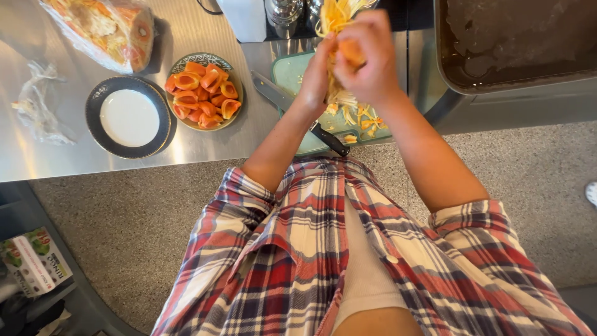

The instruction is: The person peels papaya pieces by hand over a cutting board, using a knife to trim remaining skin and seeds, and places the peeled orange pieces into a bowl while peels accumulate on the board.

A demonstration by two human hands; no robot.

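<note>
An orange pepper piece (pixel 352 51) sits pinched between both hands, held up just above the pale green cutting board (pixel 292 71). The right hand (pixel 373 59) is closed around it from the outside, fingers curled over the top, while the left hand (pixel 317 78) presses in from the other side, its fingertips working at the flesh. A tuft of pale yellow strands (pixel 336 14) sticks up above the fingers.

The piece looks light and thin-walled, firm at the skin but wet and slick inside, so I would judge it best gripped by the outer skin, with the thumbs in the hollow; squeezed hard, it would likely split.

Below the hands, seeds and pale scraps (pixel 360 117) lie scattered on the board. A black-handled knife (pixel 298 112) rests across the board's left edge, blade pointing away from the person. Left of the board stands a patterned bowl of cut pepper pieces (pixel 202 90), and further left an empty dark-rimmed white plate (pixel 129 117). Beyond those, a wrapped loaf (pixel 102 28) lies on the steel counter (pixel 62 158).
</note>
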